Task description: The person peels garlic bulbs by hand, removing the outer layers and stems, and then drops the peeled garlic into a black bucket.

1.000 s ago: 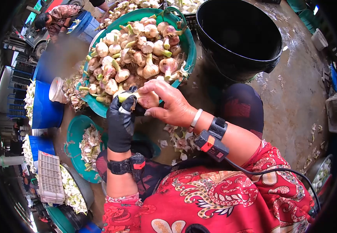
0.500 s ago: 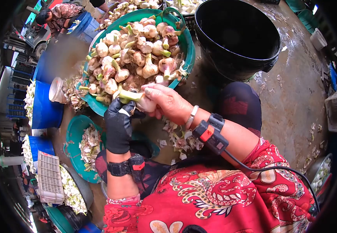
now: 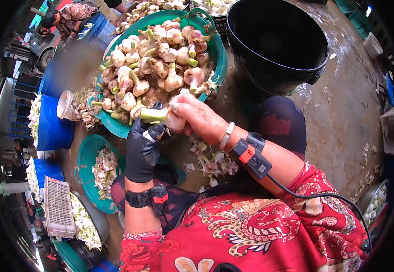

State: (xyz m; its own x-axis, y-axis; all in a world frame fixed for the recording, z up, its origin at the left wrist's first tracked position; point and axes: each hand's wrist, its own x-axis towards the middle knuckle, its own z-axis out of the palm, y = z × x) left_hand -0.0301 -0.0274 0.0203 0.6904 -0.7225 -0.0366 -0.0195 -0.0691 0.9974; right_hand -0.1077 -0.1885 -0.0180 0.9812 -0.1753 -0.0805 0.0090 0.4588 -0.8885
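Note:
A garlic bulb (image 3: 174, 119) with a thick green stem is held between my hands, just over the near rim of a green basin (image 3: 223, 59) heaped with garlic bulbs (image 3: 174, 81). My left hand (image 3: 146, 144), in a black glove, has its fingers closed around the stem side of the bulb. Bare, with a white band at the wrist, my right hand (image 3: 201, 117) pinches the bulb from the right. The root end is partly hidden by the right fingers.
A large black bucket (image 3: 276, 63) stands at upper right. Left of my knees is a green basin (image 3: 84, 156) with garlic peelings; more peelings (image 3: 215, 161) lie on the floor. Blue tubs (image 3: 54, 124) and a crate (image 3: 58, 206) line the left. A person (image 3: 72, 18) bends at upper left.
My left hand has moved slightly right and its fingers have shifted along the bulb. My right hand has turned a little, and the bulb has shifted slightly right.

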